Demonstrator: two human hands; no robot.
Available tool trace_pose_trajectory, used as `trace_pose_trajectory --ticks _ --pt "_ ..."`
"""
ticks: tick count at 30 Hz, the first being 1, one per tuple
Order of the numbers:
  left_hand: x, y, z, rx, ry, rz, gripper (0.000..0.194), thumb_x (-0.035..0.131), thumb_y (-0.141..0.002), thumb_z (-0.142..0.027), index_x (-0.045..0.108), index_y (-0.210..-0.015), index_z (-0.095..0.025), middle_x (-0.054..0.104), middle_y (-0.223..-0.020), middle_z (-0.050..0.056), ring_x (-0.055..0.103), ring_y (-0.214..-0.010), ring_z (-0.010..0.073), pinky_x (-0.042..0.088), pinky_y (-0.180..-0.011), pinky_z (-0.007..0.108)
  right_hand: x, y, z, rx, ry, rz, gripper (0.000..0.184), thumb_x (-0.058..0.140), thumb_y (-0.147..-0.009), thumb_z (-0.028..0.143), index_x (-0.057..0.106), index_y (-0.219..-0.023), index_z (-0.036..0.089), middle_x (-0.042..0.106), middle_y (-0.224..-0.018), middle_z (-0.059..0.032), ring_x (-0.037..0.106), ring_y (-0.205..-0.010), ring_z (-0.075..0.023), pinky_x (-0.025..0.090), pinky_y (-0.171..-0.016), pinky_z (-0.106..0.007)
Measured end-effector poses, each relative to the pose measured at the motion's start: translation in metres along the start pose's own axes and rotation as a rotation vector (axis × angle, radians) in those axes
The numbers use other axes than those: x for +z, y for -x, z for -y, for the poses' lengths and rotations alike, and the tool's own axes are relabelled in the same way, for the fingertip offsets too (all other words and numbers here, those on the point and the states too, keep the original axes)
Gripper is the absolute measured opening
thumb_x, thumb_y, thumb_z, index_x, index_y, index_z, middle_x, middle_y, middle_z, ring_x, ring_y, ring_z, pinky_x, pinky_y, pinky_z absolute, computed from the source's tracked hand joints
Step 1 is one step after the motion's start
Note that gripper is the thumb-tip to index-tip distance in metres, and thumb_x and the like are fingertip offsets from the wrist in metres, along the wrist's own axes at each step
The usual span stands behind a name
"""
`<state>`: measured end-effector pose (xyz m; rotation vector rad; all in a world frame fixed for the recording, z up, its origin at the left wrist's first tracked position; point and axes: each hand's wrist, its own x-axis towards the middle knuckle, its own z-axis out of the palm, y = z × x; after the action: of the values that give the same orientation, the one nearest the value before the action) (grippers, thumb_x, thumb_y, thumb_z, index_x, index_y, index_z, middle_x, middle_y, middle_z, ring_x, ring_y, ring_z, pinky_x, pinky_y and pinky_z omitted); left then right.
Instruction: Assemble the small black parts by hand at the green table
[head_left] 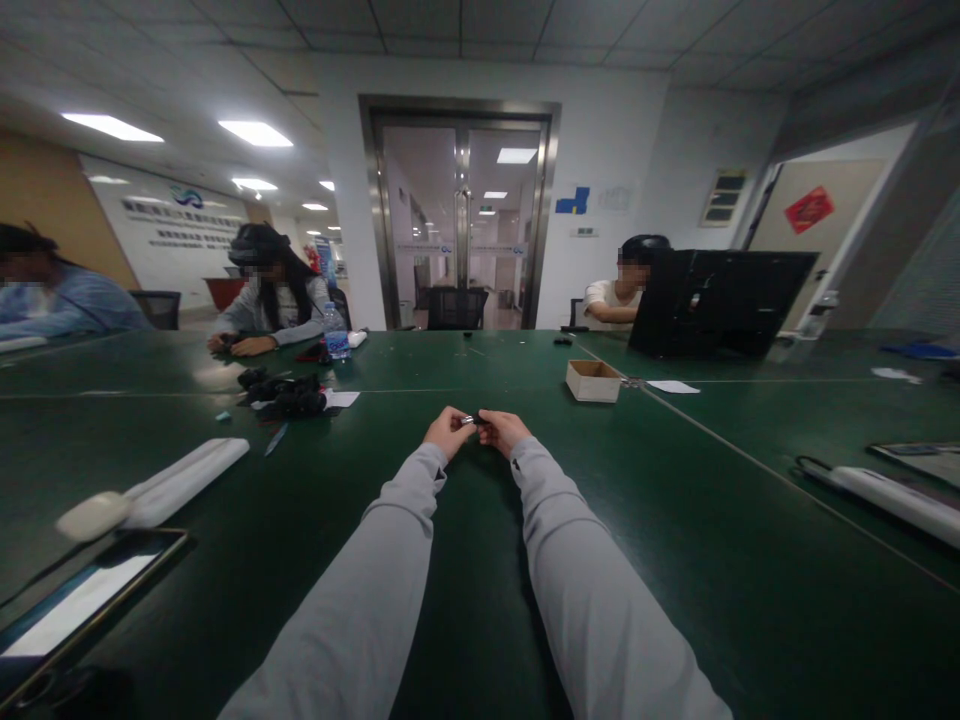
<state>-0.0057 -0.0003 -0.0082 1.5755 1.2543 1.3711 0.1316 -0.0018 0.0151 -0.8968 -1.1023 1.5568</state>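
Object (pixel 469 420), small, part silvery, part dark, exact kind too small to tell: lying between left hand (pixel 448 432) and right hand (pixel 506 431), over green table (pixel 480 570). Left hand: thumb and fingers clamping silvery side. Right hand: thumb and fingers pinching dark side. Handling, by judgement: small size is calling for fingertip grips, light pressure, both sides lining up, wrists resting low so slips are falling short. Whitish box (pixel 591 388): standing beyond right hand, well apart.
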Motion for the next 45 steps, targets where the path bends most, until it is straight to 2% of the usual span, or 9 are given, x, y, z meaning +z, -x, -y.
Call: trace_pose_trajectory --ticks 3,5,8,12,20,24,36,45 --pt "0.001 -0.003 0.0 -0.141 0.021 0.067 0.035 0.045 -0.072 -0.047 0.054 -0.062 -0.015 0.058 -0.053 0.002 0.052 -0.045 0.0102 0.04 -0.045 0.022 -0.001 -0.002 -0.002 -0.003 -0.01 -0.001 0.013 0.058 -0.074 0.018 0.054 -0.065 0.01 0.053 -0.044 -0.0004 0.048 -0.038 -0.0077 0.042 -0.04 -0.02" --pt "0.0 -0.003 0.0 -0.124 -0.012 0.072 0.042 0.04 -0.074 -0.051 0.053 -0.055 -0.015 0.058 -0.051 0.003 0.05 -0.043 0.0101 0.04 -0.043 0.022 -0.001 -0.002 -0.003 -0.004 -0.007 0.0 0.012 0.058 -0.074 0.018 0.054 -0.065 0.01 0.053 -0.044 -0.0003 0.048 -0.038 -0.0077 0.042 -0.04 -0.02" --pt "-0.001 -0.003 0.001 -0.042 -0.062 0.077 0.038 0.042 -0.074 -0.048 0.055 -0.059 -0.016 0.059 -0.055 0.002 0.051 -0.046 0.0102 0.041 -0.045 0.022 -0.001 -0.002 -0.003 0.0 -0.005 -0.004 0.012 0.058 -0.074 0.017 0.054 -0.064 0.01 0.053 -0.044 -0.0001 0.047 -0.038 -0.0072 0.041 -0.039 -0.019" --pt "-0.003 -0.002 0.003 -0.023 -0.115 0.062 0.028 0.048 -0.072 -0.042 0.057 -0.067 -0.016 0.061 -0.064 0.002 0.053 -0.053 0.0107 0.043 -0.047 0.021 0.0 -0.001 -0.002 0.006 -0.013 -0.016 0.012 0.056 -0.075 0.016 0.054 -0.065 0.01 0.053 -0.043 0.0 0.046 -0.037 -0.0071 0.041 -0.039 -0.019" --pt "-0.002 -0.001 0.005 0.049 -0.135 -0.025 0.02 0.058 -0.065 -0.036 0.056 -0.071 -0.016 0.057 -0.061 0.0 0.052 -0.054 0.01 0.042 -0.047 0.02 0.0 0.0 -0.001 0.005 -0.013 -0.037 0.01 0.059 -0.073 0.016 0.055 -0.065 0.01 0.053 -0.044 -0.0003 0.046 -0.038 -0.0071 0.042 -0.04 -0.02" --pt "-0.004 0.001 0.002 0.115 -0.133 -0.047 0.018 0.061 -0.062 -0.03 0.056 -0.072 -0.016 0.058 -0.067 0.0 0.051 -0.055 0.0092 0.044 -0.052 0.022 0.0 -0.001 -0.001 0.002 -0.01 -0.041 0.011 0.059 -0.072 0.016 0.054 -0.064 0.01 0.053 -0.044 -0.0003 0.047 -0.038 -0.0072 0.042 -0.04 -0.02" --pt "-0.005 0.007 -0.009 0.174 -0.185 -0.076 0.016 0.062 -0.058 -0.016 0.054 -0.072 -0.017 0.059 -0.073 0.0 0.051 -0.059 0.0095 0.043 -0.061 0.024 -0.001 -0.001 -0.001 0.008 -0.012 -0.025 0.013 0.059 -0.072 0.017 0.054 -0.063 0.011 0.053 -0.044 -0.0006 0.046 -0.038 -0.007 0.042 -0.04 -0.02" --pt "-0.005 0.008 -0.012 0.24 -0.203 -0.089 0.016 0.062 -0.055 -0.013 0.052 -0.067 -0.017 0.057 -0.073 -0.001 0.051 -0.06 0.0096 0.044 -0.061 0.024 0.0 0.001 0.0 0.002 -0.005 -0.005 0.012 0.056 -0.075 0.017 0.054 -0.065 0.01 0.053 -0.045 -0.0007 0.046 -0.039 -0.0071 0.042 -0.04 -0.02"
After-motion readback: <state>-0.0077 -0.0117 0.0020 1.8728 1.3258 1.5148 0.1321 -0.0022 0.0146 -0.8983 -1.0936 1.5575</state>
